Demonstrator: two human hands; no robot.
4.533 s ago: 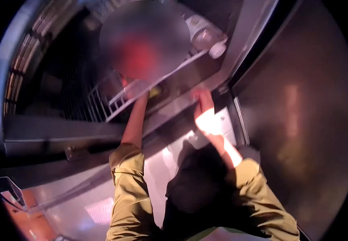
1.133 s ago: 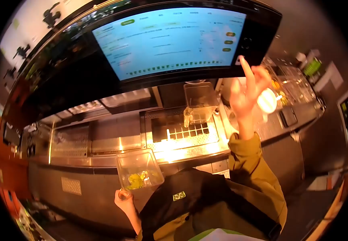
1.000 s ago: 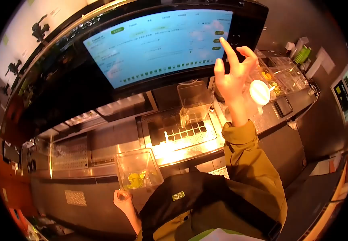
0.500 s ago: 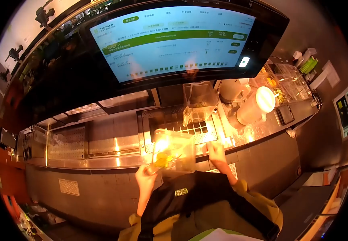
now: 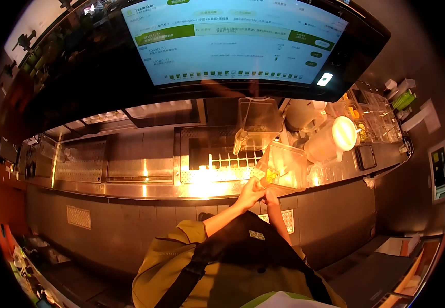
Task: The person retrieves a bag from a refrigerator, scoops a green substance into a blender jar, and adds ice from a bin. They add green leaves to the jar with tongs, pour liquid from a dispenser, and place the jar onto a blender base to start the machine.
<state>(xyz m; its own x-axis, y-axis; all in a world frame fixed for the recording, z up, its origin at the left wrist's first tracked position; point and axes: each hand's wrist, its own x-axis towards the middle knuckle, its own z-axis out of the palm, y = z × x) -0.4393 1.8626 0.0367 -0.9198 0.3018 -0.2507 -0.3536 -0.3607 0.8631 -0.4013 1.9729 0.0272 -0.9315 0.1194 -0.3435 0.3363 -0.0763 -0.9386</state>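
My left hand (image 5: 250,194) is closed around the handle of a clear square jug (image 5: 292,163), tilted over the counter's front edge. Yellow-green pieces (image 5: 272,175) lie in the jug near the handle end. My right hand (image 5: 271,196) is right beside the left, just under the jug's lower edge. Its fingers look curled, and I cannot tell what is in them. Behind the jug, a second clear square jug (image 5: 258,117) stands over the drain grid (image 5: 227,160). To the right is a white lidded pitcher (image 5: 330,141).
A large touchscreen (image 5: 238,46) hangs over the back of the steel counter (image 5: 125,190). Another pale pitcher (image 5: 302,115) stands behind the white one. Clear bins (image 5: 381,115) with yellow pieces fill the right end, near a dark flat tray (image 5: 366,157). Dark tiled floor (image 5: 145,220) lies below.
The held jug has moved right, from in front of the drain grid toward the white pitcher. My left hand has come across beside my right. The screen's top row has changed, and the view has shifted.
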